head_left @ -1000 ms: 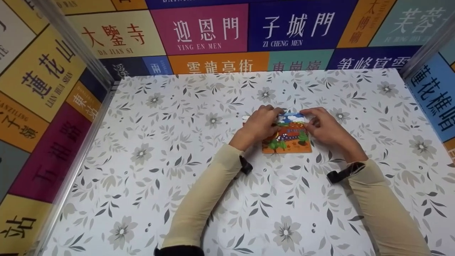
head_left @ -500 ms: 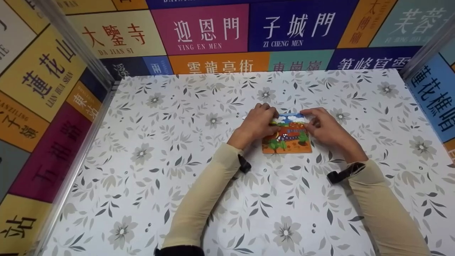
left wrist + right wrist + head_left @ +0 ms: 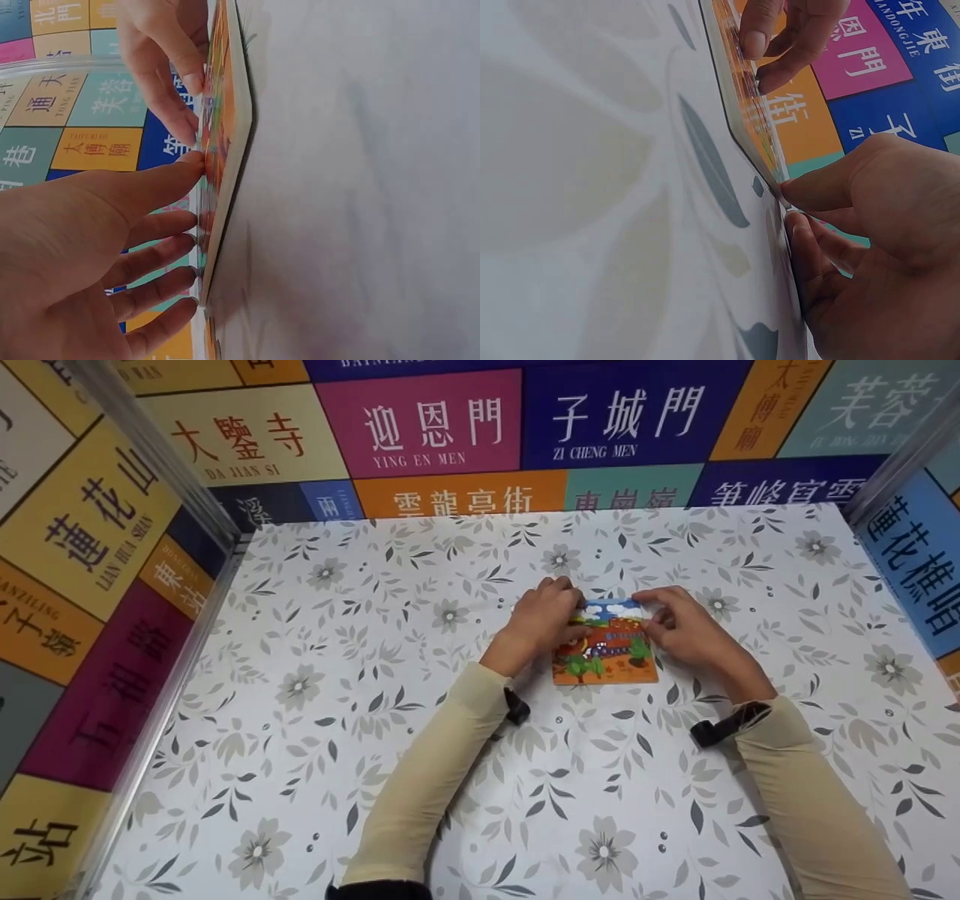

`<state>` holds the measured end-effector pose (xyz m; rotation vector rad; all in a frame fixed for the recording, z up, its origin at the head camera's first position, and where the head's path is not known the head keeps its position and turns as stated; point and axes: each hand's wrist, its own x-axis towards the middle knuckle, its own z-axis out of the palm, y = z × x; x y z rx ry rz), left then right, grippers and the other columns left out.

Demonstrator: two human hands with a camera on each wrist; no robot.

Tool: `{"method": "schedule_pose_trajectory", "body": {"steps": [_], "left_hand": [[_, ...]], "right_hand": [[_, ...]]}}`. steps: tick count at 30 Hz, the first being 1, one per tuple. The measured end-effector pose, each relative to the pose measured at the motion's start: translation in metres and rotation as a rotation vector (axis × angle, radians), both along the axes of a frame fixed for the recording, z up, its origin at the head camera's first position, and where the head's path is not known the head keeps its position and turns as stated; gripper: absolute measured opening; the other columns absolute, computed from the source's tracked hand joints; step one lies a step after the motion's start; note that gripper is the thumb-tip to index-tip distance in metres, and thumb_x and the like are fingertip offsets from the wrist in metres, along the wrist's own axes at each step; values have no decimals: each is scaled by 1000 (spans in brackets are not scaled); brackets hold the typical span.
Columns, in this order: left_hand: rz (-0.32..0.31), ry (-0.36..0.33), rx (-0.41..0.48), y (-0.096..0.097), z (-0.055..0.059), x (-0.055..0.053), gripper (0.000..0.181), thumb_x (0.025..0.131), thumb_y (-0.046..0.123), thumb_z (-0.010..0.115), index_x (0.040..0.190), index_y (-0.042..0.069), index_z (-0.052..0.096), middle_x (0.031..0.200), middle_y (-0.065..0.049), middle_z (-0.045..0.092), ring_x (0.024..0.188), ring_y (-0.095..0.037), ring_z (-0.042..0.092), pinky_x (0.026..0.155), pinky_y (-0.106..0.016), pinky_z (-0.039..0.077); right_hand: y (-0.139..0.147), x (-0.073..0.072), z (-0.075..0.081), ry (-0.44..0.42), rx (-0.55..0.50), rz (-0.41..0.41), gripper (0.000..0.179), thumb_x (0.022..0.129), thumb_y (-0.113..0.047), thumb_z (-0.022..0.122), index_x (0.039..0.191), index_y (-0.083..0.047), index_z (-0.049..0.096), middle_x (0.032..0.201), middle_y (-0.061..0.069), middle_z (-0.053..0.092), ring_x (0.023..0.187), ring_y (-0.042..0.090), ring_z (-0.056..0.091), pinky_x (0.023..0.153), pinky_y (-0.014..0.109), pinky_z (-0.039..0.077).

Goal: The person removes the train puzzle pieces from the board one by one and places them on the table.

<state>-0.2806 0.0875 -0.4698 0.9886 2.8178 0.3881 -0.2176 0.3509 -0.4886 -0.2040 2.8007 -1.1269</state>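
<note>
A small square picture board [image 3: 607, 652], printed with a train, green plants and a blue sky, lies flat on the table. Its pale side edge shows in both wrist views. My left hand [image 3: 544, 615] covers its upper left part; in the left wrist view the fairly straight fingers [image 3: 161, 251] and thumb rest their tips on the printed face. At the upper right corner, my right hand [image 3: 686, 626] pinches the board's edges between thumb and index finger. A small orange edge [image 3: 212, 337] shows beyond the board in the left wrist view, mostly hidden.
A white cloth [image 3: 420, 780] with grey flowers and leaves covers the table. Panels with coloured blocks of lettering [image 3: 435, 427] stand along the back and both sides. Black straps [image 3: 727, 725] sit at the sleeve cuffs.
My left hand has shifted slightly left, uncovering more of the board's upper left while hiding a pale strip beside it. The board and my right hand stay in place.
</note>
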Motion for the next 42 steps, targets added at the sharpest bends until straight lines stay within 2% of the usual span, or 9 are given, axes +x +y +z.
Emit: {"method": "schedule_pose_trajectory", "body": {"steps": [6, 14, 19, 25, 35, 42], "left_hand": [[-5, -6, 7, 2, -2, -1, 48, 100, 53, 74, 132, 16, 73, 130, -2, 63, 117, -21, 59, 98, -42, 54], [-5, -121, 28, -1, 0, -8, 52, 100, 51, 76, 135, 14, 64, 135, -4, 55, 126, -22, 49, 106, -41, 49], [-13, -179, 46, -5, -1, -14, 54, 98, 51, 78, 134, 14, 62, 137, -4, 53, 126, -22, 47, 109, -41, 46], [-26, -203, 77, -6, -2, -18, 55, 98, 50, 80, 134, 13, 60, 137, -4, 53, 125, -21, 47, 110, -40, 45], [1, -237, 168, -2, -5, -20, 53, 95, 43, 85, 133, 16, 60, 133, 0, 58, 123, -17, 50, 112, -35, 44], [24, -257, 233, -2, -7, -22, 53, 91, 41, 90, 130, 16, 64, 126, 1, 65, 117, -14, 55, 108, -33, 48]], "right_hand": [[1, 0, 1, -17, 0, -6, 47, 109, -10, 61, 156, -8, 54, 152, 21, 47, 111, 29, 58, 86, 23, 46], [-2, 1, 0, -32, -1, -14, 48, 109, -10, 61, 157, -9, 54, 152, 21, 47, 112, 29, 58, 88, 27, 46], [-5, 1, 0, -17, -13, 1, 47, 109, -9, 62, 155, -7, 55, 151, 22, 48, 109, 29, 59, 84, 22, 46], [-4, 2, 1, -1, -6, 5, 46, 109, -8, 61, 155, -5, 55, 150, 24, 48, 108, 30, 60, 84, 19, 44], [-3, 1, 1, -25, 4, -18, 48, 109, -9, 61, 157, -9, 54, 152, 22, 47, 112, 31, 59, 88, 27, 47], [-3, -1, 3, -56, 5, -21, 51, 109, -10, 60, 159, -11, 52, 155, 21, 45, 116, 33, 58, 98, 42, 48]]}}
